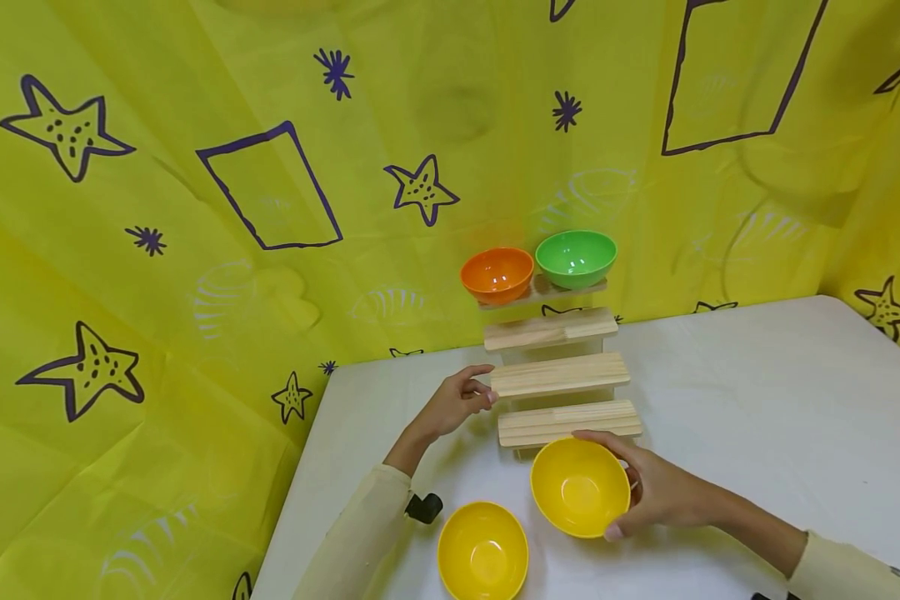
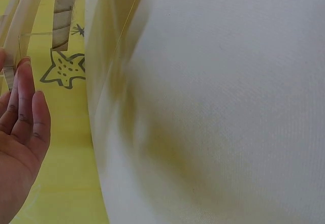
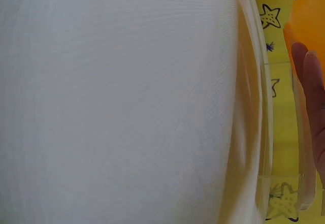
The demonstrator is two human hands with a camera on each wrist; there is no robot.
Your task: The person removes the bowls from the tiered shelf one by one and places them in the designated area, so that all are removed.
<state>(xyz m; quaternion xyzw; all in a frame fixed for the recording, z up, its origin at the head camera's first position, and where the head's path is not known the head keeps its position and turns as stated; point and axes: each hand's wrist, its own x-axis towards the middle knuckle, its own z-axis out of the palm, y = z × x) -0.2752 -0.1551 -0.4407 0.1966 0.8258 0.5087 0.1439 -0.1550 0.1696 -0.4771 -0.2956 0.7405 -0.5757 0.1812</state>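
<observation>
My right hand [image 1: 656,487] grips the right side of a yellow bowl [image 1: 581,487], which tilts with its inside facing me in front of the lowest step of a wooden stepped stand [image 1: 558,375]. In the right wrist view, part of that bowl [image 3: 310,23] shows beside the fingers. At the stand's left side, my left hand [image 1: 457,402] holds the end of a middle plank between thumb and index finger. The left wrist view shows its other fingers [image 2: 25,102] loosely bent. A second yellow bowl [image 1: 487,552] stands on the table near my left forearm.
On the stand's top step sit an orange bowl [image 1: 497,277] at left and a green bowl [image 1: 576,258] at right. A white-covered table [image 1: 757,417] lies beneath everything. Behind it hangs a yellow cloth [image 1: 345,308] with star drawings.
</observation>
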